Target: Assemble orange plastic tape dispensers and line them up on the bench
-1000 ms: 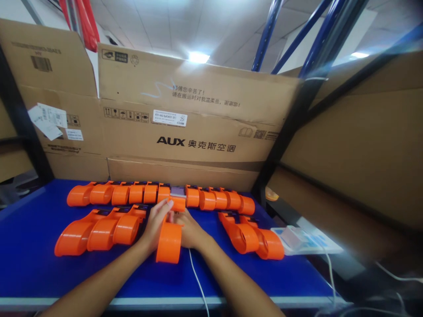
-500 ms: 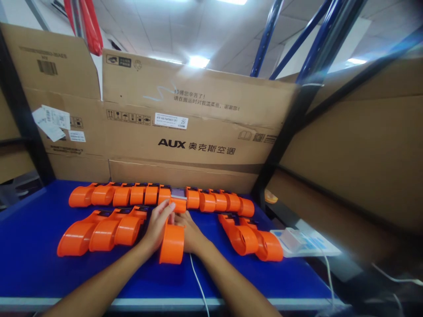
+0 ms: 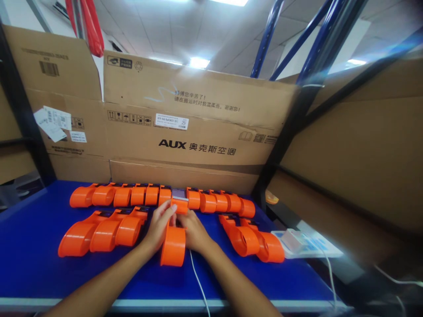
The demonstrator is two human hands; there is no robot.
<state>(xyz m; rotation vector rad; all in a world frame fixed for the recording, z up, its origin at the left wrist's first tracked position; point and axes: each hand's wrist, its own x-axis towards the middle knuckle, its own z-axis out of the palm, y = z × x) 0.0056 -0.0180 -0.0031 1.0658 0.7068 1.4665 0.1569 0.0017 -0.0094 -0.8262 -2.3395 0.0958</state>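
An orange plastic tape dispenser (image 3: 173,245) stands on the blue table (image 3: 29,273) right in front of me. My left hand (image 3: 159,229) grips its left side, fingers up at the head by the metal blade plate (image 3: 179,193). My right hand (image 3: 195,232) presses against its right side. A row of several more orange dispensers (image 3: 139,195) lines the back of the table. Three dispensers (image 3: 99,231) lie side by side to the left of my hands, and two dispensers (image 3: 253,239) lie to the right.
Large cardboard boxes (image 3: 185,127) wall off the back of the table, and more cardboard (image 3: 357,145) stands on the right. A white and blue flat device (image 3: 306,244) lies at the table's right edge. A thin white cable (image 3: 198,281) runs across the front. Blue rack posts (image 3: 274,31) rise behind.
Both hands have shifted slightly on the dispenser, and the right hand has closed in nearer its head. The view has hardly moved.
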